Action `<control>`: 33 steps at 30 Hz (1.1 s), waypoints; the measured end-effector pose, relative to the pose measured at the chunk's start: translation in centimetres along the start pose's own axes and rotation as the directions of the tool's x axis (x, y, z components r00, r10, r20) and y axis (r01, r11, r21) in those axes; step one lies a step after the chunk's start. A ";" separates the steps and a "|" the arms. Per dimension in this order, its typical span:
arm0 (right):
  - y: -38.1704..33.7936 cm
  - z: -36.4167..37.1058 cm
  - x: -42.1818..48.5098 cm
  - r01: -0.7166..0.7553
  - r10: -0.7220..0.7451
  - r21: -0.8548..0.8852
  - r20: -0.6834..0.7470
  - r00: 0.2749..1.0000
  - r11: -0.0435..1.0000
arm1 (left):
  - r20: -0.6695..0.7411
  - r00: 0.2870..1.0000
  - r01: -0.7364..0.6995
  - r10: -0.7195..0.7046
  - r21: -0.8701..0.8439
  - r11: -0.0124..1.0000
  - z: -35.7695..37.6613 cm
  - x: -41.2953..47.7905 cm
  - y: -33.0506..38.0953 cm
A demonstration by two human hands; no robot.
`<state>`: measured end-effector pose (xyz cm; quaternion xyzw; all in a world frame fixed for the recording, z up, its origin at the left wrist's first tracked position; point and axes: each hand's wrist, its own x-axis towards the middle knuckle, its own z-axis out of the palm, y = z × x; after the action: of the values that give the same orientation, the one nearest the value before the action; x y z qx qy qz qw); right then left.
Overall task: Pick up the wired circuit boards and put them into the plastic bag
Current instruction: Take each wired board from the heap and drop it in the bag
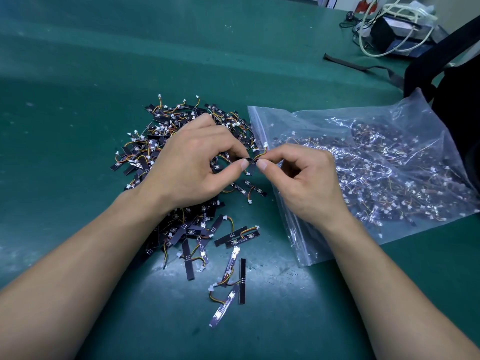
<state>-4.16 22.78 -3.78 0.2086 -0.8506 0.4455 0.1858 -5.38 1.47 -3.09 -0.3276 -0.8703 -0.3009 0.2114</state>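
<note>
A heap of small black circuit boards [161,141] with orange-yellow wires and white plugs lies on the green mat, trailing toward me. One wired board [248,160] is held between both hands above the heap's right edge. My left hand [192,165] pinches its left end with thumb and fingers. My right hand [309,178] pinches its right end, where the wire [262,151] curls up to a white plug. The clear plastic zip bag [376,162] lies flat to the right, holding many boards, its mouth next to my right hand.
The green mat [78,100] covers the whole table. Loose boards [228,284] lie near the front edge. A black strap and bag [457,81] sit at the far right. A dark box with white cables [394,29] stands at the back right.
</note>
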 end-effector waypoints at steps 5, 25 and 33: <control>-0.3 0.0 0.0 -0.026 0.026 0.017 -0.006 1.000 1.000 | -0.013 1.000 0.001 -0.001 0.005 1.000 0.1 0.0 -0.1; -0.1 0.2 -0.1 -0.026 0.026 0.026 0.012 1.000 0.999 | -0.008 1.000 -0.003 0.003 0.011 1.000 0.1 -0.1 -0.2; 0.1 0.2 -0.1 -0.013 0.013 0.001 0.016 1.000 1.000 | 0.002 1.000 -0.008 0.008 0.007 1.000 0.1 0.0 -0.3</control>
<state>-4.12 22.69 -4.03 0.2067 -0.8533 0.4454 0.1758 -5.57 1.35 -3.29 -0.3306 -0.8703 -0.2967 0.2126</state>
